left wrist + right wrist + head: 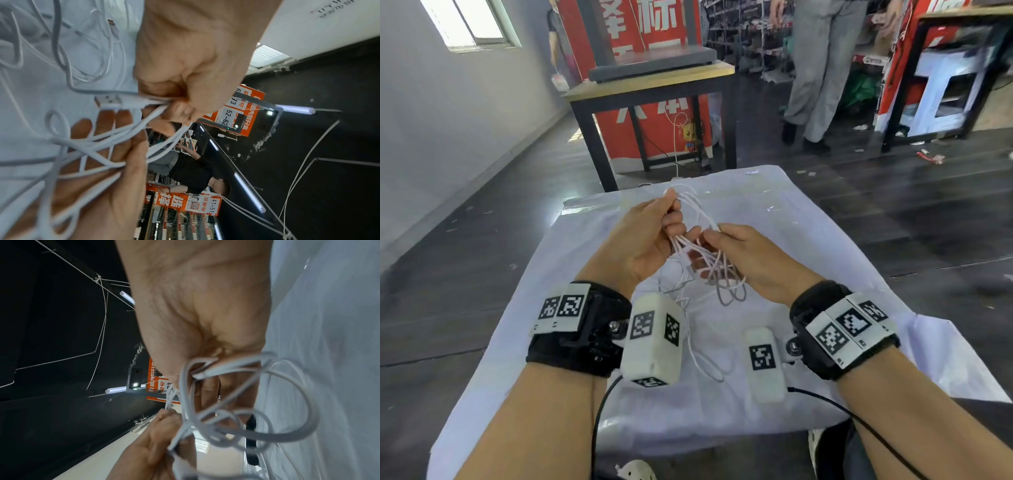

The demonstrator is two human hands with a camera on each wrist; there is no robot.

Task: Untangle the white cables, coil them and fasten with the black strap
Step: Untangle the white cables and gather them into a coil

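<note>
left hand (640, 236) is gripping the bunched white cables (698, 246) above the white cloth (808, 240) | right hand (739, 253) is pinching strands just beside it | loops are hanging down between both hands, toward the person | black strap: not seen

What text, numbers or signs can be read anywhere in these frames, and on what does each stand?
"52-62": white label on the orange sign, left wrist view.
"73": white label above it on the same sign.
"41-51": white label on the lower orange sign.
"标": large white character on the red banner, head view, cropped.
Other banner characters, the wrist-band markers and the wall lettering: cut off or unreadable.
</note>
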